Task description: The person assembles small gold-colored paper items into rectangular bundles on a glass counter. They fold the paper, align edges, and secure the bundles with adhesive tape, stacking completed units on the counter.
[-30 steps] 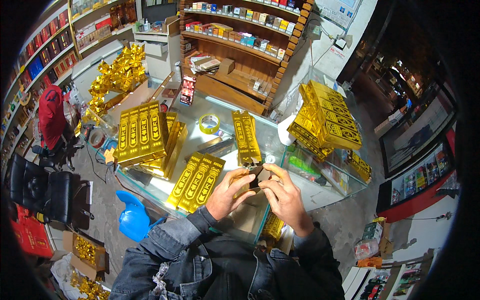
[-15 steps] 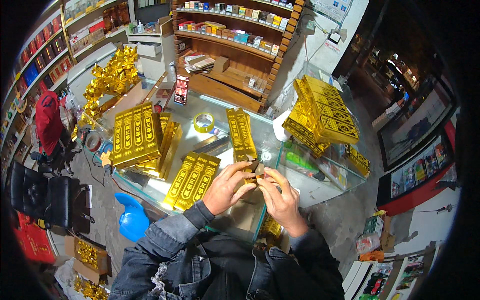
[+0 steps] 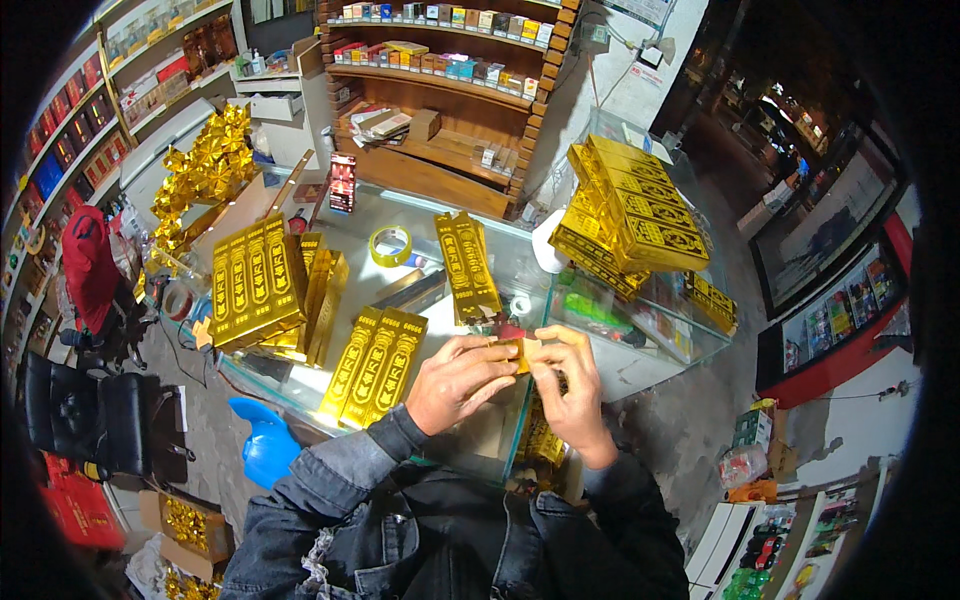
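Over the glass counter, my left hand closes its fingers on one end of a small folded piece of gold paper. My right hand pinches the other end between thumb and fingers; its exact shape is partly hidden. Just beyond my hands lie long gold printed strips, slightly fanned. To the left of my left hand rests a flat row of gold printed strips. A larger gold printed block sits farther left on more gold pieces.
A roll of yellow tape lies on the glass counter. At the right, gold blocks are stacked. Gold foil folded shapes pile at the back left. A blue plastic seat and a black chair stand at the left.
The gold paper between my fingers shows more clearly now, and my right fingers have shifted their pinch on it. The view has shifted slightly; the counter's contents look unmoved.
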`<state>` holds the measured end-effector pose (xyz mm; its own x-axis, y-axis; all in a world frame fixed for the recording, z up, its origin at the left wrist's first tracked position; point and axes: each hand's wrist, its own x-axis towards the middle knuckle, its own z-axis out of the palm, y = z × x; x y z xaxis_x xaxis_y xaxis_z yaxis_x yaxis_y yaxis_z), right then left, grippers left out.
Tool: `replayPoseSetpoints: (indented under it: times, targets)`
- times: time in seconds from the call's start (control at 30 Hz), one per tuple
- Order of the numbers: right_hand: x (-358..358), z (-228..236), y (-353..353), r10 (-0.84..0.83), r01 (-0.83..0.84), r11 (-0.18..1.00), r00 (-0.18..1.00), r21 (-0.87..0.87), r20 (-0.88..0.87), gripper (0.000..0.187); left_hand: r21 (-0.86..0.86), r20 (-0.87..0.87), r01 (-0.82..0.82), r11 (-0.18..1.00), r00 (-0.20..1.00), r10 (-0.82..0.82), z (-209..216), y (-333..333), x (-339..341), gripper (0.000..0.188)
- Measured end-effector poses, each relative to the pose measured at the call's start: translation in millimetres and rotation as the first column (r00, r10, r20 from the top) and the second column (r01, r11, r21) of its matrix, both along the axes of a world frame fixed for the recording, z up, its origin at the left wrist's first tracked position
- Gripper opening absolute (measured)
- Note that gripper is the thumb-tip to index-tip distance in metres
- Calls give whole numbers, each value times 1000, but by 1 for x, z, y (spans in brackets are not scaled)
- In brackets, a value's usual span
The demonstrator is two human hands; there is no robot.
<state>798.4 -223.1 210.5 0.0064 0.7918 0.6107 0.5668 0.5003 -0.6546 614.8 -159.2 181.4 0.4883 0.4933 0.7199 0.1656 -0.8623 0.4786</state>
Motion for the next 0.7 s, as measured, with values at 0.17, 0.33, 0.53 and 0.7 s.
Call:
replayPoseSetpoints:
  times: [0.17, 0.33, 0.53, 0.7]
  targets:
    - [3, 3, 2, -11, -219, 844, 905, -490, -425, 26, 56, -25, -10, 998, 1000, 12, -2, -2, 5, 28]
    - [6, 11, 3, -34, -173, 732, 957, -659, -289, 23, -123, 92, 7, 992, 996, 4, -7, -9, 8, 51]
    - [6, 12, 3, -28, -61, 785, 991, -617, -134, 23, -258, 119, 21, 966, 993, 11, -8, -13, 10, 68]
    - [22, 0, 10, -37, -290, 738, 884, -609, -466, 30, -234, -89, 34, 972, 994, -56, 3, -23, -3, 56]
